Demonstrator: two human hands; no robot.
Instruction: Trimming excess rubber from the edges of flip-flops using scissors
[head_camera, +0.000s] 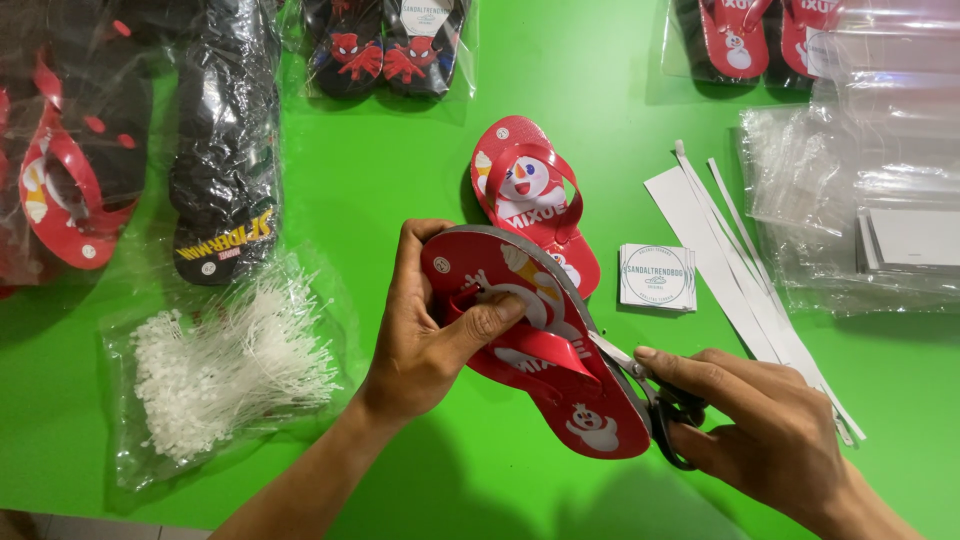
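My left hand (425, 330) grips a small red flip-flop (590, 415) with a snowman picture, thumb pressed on its strap, holding it tilted above the green table (400, 180). My right hand (775, 435) holds black-handled scissors (640, 375) whose blades touch the sandal's right edge near the strap. The matching red flip-flop (530, 195) lies flat on the table just behind.
A clear bag of white plastic tag fasteners (225, 365) lies at the left. Bagged dark sandals (225, 140) sit at the far left and top. A stack of square labels (657, 277), white paper strips (735, 270) and clear plastic bags (870, 200) lie at the right.
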